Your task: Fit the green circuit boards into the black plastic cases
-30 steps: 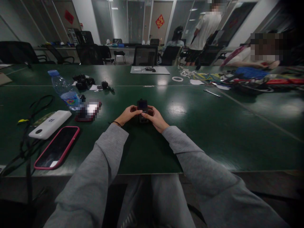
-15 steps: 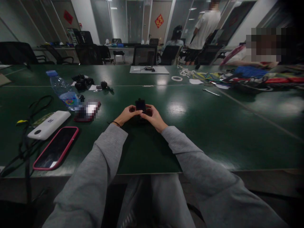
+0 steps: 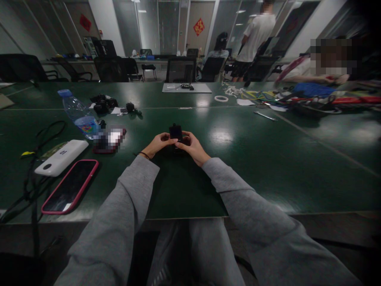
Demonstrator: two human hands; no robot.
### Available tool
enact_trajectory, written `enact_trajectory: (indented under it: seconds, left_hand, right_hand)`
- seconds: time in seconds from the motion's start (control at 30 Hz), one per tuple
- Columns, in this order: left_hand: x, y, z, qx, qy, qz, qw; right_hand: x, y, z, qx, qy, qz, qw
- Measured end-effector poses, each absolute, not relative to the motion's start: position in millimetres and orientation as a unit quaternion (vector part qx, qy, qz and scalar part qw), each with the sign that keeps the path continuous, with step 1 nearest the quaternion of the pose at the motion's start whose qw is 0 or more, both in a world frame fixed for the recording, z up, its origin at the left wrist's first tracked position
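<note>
A small black device (image 3: 175, 132) with a flat, square, screen-like face stands upright between my hands, over the middle of the green table (image 3: 190, 186). From its left side my left hand (image 3: 157, 144) grips it, the thumb reaching across its lower front. On the other side my right hand (image 3: 195, 148) is closed on it too, with its thumb near the left one at the bottom of the face. A dark part shows below the thumbs. The fingers behind the device are mostly hidden, and its fine details are too dark to make out.
To the left lie a pink-cased phone (image 3: 71, 186), a white power bank (image 3: 63, 157), another phone (image 3: 109, 141), a tilted water bottle (image 3: 79, 113) and black straps (image 3: 33, 178). A wrench (image 3: 265, 116) and heaped cables (image 3: 315, 101) are at the right, near a seated person.
Both hands keep their hold on the black device in nearly the same place. The view has shifted very slightly.
</note>
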State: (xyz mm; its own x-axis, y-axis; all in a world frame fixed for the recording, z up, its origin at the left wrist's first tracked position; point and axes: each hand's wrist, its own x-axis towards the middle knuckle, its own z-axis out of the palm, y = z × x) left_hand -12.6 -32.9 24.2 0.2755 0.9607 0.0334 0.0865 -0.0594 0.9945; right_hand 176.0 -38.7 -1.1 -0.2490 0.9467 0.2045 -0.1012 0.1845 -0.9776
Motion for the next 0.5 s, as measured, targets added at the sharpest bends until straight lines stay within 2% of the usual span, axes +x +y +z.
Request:
enact_trajectory:
  seconds: [0.27, 0.5]
  left_hand:
    - [-22, -23, 15, 0.603, 0.399, 0.396, 0.566]
    - [-20, -26, 17, 0.607, 0.410, 0.408, 0.546]
  right_hand:
    - [176, -38, -2, -0.350, -0.552, 0.580, 0.486]
    - [177, -38, -2, -0.344, -0.557, 0.576, 0.490]
